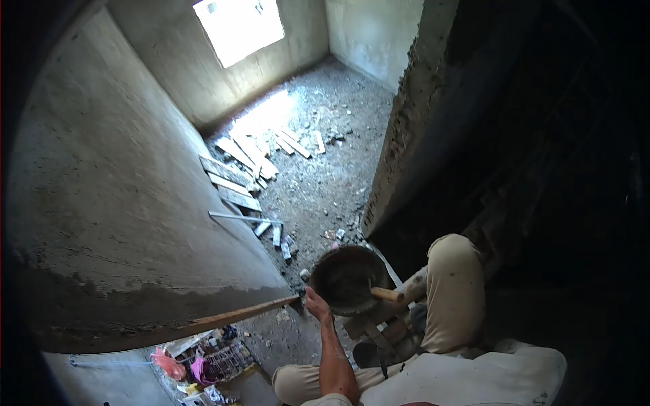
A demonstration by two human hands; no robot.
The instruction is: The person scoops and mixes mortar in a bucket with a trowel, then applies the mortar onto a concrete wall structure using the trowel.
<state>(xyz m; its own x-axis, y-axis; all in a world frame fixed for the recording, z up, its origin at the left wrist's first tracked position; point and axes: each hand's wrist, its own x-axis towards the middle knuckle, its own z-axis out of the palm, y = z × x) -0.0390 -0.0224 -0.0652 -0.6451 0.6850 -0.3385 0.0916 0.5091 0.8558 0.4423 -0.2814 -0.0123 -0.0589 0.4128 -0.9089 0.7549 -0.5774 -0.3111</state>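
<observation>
My left hand [317, 304] reaches forward at the end of a long wooden strip [233, 317] that runs along the lower edge of the plastered wall [135, 203]. Its fingers are too small and dark to make out, so whether they grip the strip cannot be told. Just right of that hand stands a round dark pan [326, 274] holding grey material. A trowel's wooden handle [388, 294] sticks out over the pan's right rim. My right hand is not in view.
Wooden offcuts [237, 154] and rubble lie on the floor [332, 183] beyond the pan. A rough wall edge [396, 135] rises at right. My bent knee [455, 264] is beside the pan. Plastic bags [169, 364] and a crate [230, 358] lie at lower left.
</observation>
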